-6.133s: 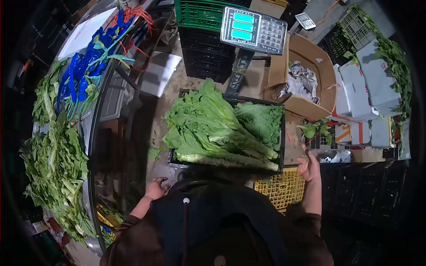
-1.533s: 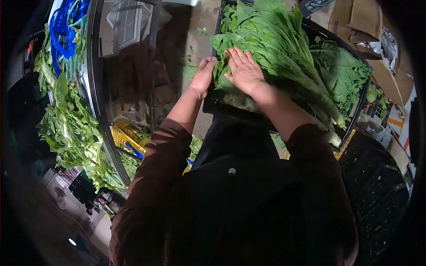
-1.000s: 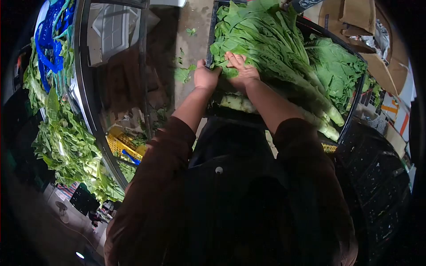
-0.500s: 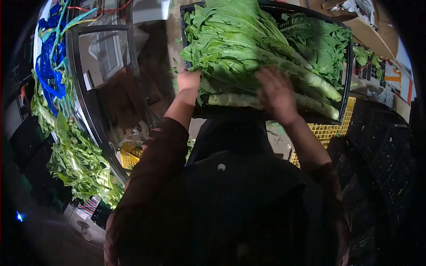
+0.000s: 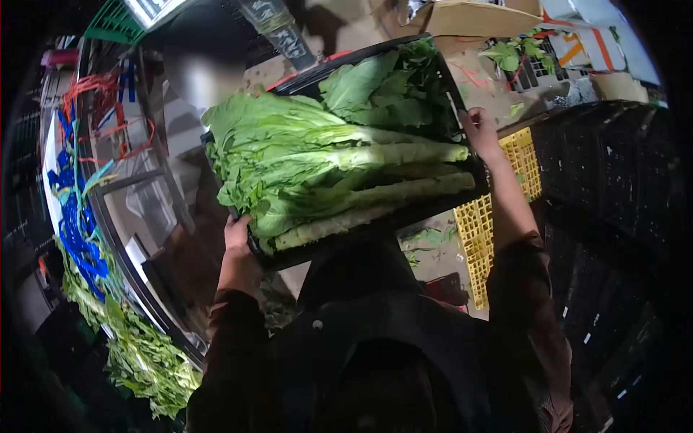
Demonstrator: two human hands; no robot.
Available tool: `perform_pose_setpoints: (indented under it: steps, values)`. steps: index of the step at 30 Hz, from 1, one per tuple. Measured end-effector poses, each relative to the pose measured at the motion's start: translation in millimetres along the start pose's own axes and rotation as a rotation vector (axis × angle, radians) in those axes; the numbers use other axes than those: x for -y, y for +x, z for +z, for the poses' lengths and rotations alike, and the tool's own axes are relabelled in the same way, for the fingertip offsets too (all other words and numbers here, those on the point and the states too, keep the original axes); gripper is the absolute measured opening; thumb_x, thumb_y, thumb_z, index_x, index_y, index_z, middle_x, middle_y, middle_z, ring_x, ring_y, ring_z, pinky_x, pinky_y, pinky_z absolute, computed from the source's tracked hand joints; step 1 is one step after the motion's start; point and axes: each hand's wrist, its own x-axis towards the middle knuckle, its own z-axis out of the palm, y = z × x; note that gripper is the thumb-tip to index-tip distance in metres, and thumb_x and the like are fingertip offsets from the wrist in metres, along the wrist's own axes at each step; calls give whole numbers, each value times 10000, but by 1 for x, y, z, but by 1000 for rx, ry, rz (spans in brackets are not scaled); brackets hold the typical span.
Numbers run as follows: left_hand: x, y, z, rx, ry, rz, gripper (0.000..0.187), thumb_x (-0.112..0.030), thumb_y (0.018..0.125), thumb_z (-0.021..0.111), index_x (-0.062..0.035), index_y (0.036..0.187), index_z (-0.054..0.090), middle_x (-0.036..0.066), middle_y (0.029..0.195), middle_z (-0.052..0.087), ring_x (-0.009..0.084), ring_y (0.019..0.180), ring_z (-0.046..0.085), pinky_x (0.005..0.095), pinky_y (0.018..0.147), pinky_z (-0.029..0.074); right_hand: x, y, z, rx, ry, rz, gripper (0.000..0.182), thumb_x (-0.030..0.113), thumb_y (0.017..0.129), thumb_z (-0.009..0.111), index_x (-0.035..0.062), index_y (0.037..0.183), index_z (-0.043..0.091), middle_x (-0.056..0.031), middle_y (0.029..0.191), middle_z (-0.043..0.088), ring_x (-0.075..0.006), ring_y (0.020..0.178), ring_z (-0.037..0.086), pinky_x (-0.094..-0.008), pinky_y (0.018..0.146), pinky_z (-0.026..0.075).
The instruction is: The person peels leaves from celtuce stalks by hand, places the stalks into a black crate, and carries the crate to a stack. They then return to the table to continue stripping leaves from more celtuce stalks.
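Observation:
A black crate, tilted in view, holds celtuce with thick pale stems pointing right and broad green leaves spread to the left. Darker leafy greens fill its far right part. My left hand grips the crate's near left corner, its thumb over the rim. At the opposite side my right hand is closed on the right rim, its fingers curled over the edge. The crate's base and what lies under the top leaves are hidden.
Yellow plastic crates stand below right, beside stacked black crates. To the left, a metal frame has blue straps and leafy greens along it. A cardboard box sits at the back, near a blurred dark shape.
My right hand has gone from the celtuce stems to the crate's right rim. My left hand now grips the near left corner. The crate appears farther left and turned counterclockwise.

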Motion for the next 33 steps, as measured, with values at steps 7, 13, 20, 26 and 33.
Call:
perform_pose_setpoints:
  steps: [7,13,20,26,33]
  values:
    - [1,9,-2,27,74,41,460,-101,786,647,-38,1231,550,72,1069,626,211,913,601,352,772,474,-6,20,17,-83,-270,-13,429,400,850,639,3,986,549,-172,802,613,-347,765,596,-401,706,464]
    - [-7,0,5,12,31,67,428,-160,804,631,0,1195,563,62,1034,638,201,887,606,320,747,476,-3,32,14,295,60,341,496,473,886,559,-20,923,586,-109,714,595,-267,660,587,-372,645,474]
    - [3,22,-14,108,41,-61,510,-277,872,571,-7,1294,470,128,1196,574,284,1049,564,406,866,470,5,25,29,140,-295,316,640,589,886,477,-18,950,671,-157,810,673,-244,676,625,-369,667,503]
    - [-25,6,-82,252,86,-121,496,-255,846,625,15,1251,529,117,1135,613,270,982,608,395,838,496,28,-130,14,-20,5,476,676,618,871,469,-16,1008,658,-219,893,664,-328,866,641,-385,840,476]
    - [-65,20,-96,295,316,-59,379,-231,882,570,2,1181,565,117,1049,639,276,948,620,403,793,503,24,-288,13,-211,135,769,822,746,815,401,-32,894,657,-247,900,649,-373,941,619,-416,838,460]
